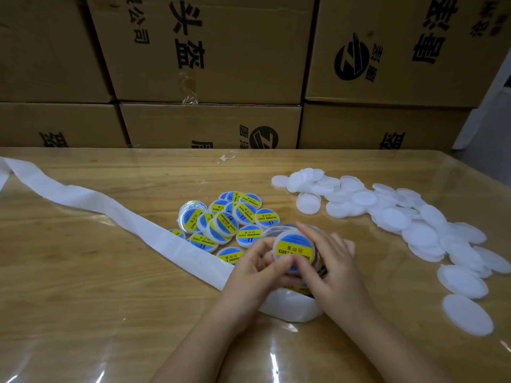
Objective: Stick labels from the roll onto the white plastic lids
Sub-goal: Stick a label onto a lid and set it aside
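Lids are scattered in front of a wall of stacked cardboard boxes (pixel 221 51), which are cut off at the top and sides, so the printing is only partly readable. Everything sits on a wooden table (pixel 110 299) with a shiny clear sheet over it. A long white backing strip (pixel 110 211) leaves the picture at the far left and runs diagonally in toward the hands.

The plain lids (pixel 420 230) are in a loose overlapping heap down the right side, too jumbled to count. The labelled lids (pixel 221 225), blue and yellow with some reading SOLDERING PASTE, are piled in the middle just past the hands. A few of those are buried under others or under the strip.

The label roll (pixel 290 308) is under both hands and mostly hidden, just a white curve and a sliver of colour showing. The left hand (pixel 257 269) has its fingers curled, thumb on the near edge of the held lid (pixel 294 246). The right hand (pixel 329 269) pinches it between thumb and forefinger. That lid is tilted up above the roll and already wears a label, with its lower edge covered by the thumbs.
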`<state>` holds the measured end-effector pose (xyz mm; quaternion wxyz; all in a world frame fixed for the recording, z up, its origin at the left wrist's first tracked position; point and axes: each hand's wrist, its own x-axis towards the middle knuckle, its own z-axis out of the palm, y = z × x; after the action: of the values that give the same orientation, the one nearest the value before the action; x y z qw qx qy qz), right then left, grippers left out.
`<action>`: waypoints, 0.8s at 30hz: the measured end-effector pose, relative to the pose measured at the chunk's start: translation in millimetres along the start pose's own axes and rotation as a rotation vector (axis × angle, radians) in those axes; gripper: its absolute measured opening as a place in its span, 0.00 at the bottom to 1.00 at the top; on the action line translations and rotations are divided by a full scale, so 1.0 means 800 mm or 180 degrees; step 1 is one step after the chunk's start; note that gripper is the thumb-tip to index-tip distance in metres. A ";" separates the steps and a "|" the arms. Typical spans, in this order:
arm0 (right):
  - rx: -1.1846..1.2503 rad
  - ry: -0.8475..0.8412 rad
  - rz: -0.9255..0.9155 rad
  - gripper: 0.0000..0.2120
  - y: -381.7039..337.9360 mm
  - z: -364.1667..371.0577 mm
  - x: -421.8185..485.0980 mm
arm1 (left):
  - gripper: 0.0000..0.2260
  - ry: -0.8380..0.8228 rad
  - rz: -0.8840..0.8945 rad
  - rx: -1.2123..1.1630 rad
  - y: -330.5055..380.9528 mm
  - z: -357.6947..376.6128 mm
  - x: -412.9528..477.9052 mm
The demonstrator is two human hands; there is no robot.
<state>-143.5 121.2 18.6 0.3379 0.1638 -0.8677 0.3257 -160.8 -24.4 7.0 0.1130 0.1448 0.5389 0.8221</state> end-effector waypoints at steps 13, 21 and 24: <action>0.0179 -0.0238 -0.0233 0.22 -0.009 0.002 -0.002 | 0.12 0.0346 0.0379 0.1086 0.005 0.003 -0.001; 0.0352 -0.0219 -0.0244 0.14 -0.010 -0.001 -0.001 | 0.11 0.0647 0.0707 0.1450 0.000 0.000 0.001; 0.0465 -0.0250 -0.0137 0.11 -0.009 0.000 -0.003 | 0.11 0.0811 0.0882 0.1823 -0.001 -0.002 0.000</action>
<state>-138.5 116.0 20.0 0.2977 0.2194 -0.8505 0.3741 -161.8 -25.4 5.8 -0.1133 0.1386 0.7328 0.6564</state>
